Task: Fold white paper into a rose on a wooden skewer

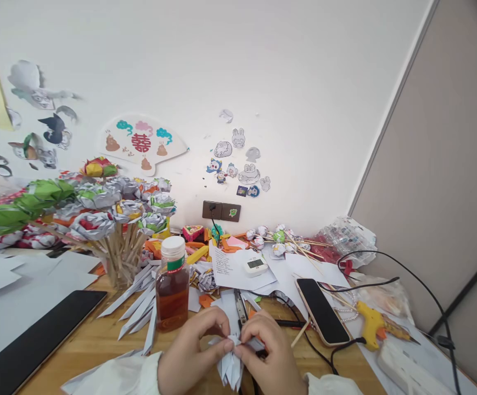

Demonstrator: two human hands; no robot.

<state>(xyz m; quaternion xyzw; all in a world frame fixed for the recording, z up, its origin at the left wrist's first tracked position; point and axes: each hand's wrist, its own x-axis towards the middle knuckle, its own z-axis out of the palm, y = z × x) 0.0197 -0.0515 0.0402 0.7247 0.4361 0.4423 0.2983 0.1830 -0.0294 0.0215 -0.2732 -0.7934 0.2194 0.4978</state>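
Both hands meet low in the middle of the head view, over the wooden table. Between them is a white folded paper piece [230, 368] with several pointed strips fanning downward. My left hand [199, 348] pinches its top between thumb and forefinger. From the other side, my right hand [267, 351] pinches the same spot, thumb tip close to the left thumb. Just behind the left hand stands a bottle [172, 296] of amber liquid with a white cap. Beyond the fingers lies a dark metal tool [240, 307], partly hidden by paper, its kind unclear.
Paper flowers on sticks [98, 214] fill a holder at the left. Folded paper strips [137, 302] lie near the bottle. A phone [323, 310], a yellow glue gun [372, 323] and black cables are at the right. A small white timer [256, 264] sits on paper behind.
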